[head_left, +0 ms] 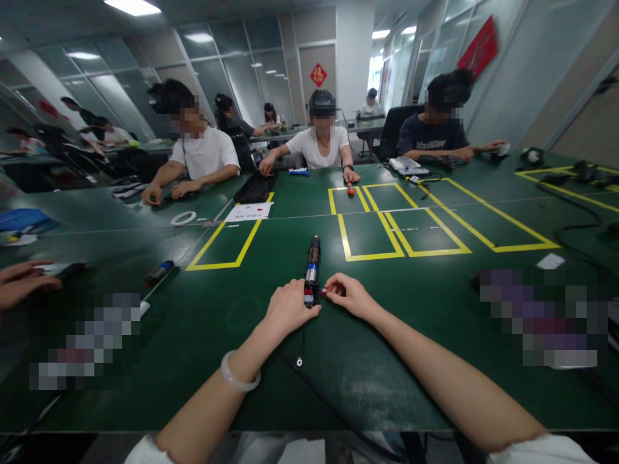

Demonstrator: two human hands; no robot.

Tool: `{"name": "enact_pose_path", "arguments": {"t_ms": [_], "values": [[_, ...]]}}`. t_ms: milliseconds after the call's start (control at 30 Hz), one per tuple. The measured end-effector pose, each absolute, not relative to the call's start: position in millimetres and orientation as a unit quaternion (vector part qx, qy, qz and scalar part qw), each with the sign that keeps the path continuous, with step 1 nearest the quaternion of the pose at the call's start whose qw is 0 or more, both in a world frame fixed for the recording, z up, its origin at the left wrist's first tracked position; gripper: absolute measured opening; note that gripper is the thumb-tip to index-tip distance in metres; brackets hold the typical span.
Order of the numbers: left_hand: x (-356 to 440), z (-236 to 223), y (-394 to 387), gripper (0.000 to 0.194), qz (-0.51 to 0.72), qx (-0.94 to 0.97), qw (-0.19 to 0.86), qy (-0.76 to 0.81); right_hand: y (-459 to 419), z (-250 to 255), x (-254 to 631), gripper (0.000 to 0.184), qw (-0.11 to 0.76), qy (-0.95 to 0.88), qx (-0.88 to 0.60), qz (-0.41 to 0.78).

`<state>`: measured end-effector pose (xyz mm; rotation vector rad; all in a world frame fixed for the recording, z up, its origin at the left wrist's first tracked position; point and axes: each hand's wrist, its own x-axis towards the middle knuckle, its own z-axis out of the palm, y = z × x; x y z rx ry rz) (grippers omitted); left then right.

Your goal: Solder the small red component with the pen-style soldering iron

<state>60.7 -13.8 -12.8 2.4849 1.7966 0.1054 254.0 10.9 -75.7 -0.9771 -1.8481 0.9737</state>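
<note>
In the middle of the green table lies an electric screwdriver (313, 258) with its inner parts bare: a dark front end with a bit pointing away, a silver and blue motor section, and a black rear. My left hand (289, 309) is closed around the left side of its rear part, thumb toward me. At the right side, my right hand (352, 294) pinches a small red and orange piece (325, 292), which touches or nearly touches the screwdriver. Its exact kind is too small to make out. A black cable (314, 386) runs toward me from near the rear end.
Yellow tape outlines (372, 258) mark the table (203, 380) ahead. A white sheet (249, 211), a tape roll (183, 219) and a red screwdriver-like tool (351, 189) lie farther off. Another bare tool (159, 273) is at left, near a co-worker's hands (26, 283). Several people sit opposite.
</note>
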Motion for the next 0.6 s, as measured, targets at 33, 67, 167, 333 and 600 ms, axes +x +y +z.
{"name": "enact_pose_path", "arguments": {"t_ms": [33,67,167,333,600], "values": [[64.5,-13.1,-13.9,0.054,0.037,0.812,0.037,0.581,10.7,-75.5,253.9,0.013,0.406,-0.735,-0.388,0.381],[67.7,-13.3,-14.2,0.054,0.04,0.814,0.038,0.578,10.6,-75.3,253.7,0.013,0.405,-0.738,-0.388,0.376],[74.1,-13.3,-15.3,0.052,0.046,0.815,0.045,0.577,10.5,-74.9,253.3,0.014,0.4,-0.749,-0.388,0.36],[75.9,-14.3,-15.2,0.052,0.061,0.809,0.053,0.582,11.1,-75.9,253.3,0.016,0.395,-0.761,-0.392,0.333],[71.0,-18.9,-18.2,0.061,0.064,0.798,0.057,0.597,7.2,-70.1,253.9,0.008,0.397,-0.767,-0.408,0.296]]}}
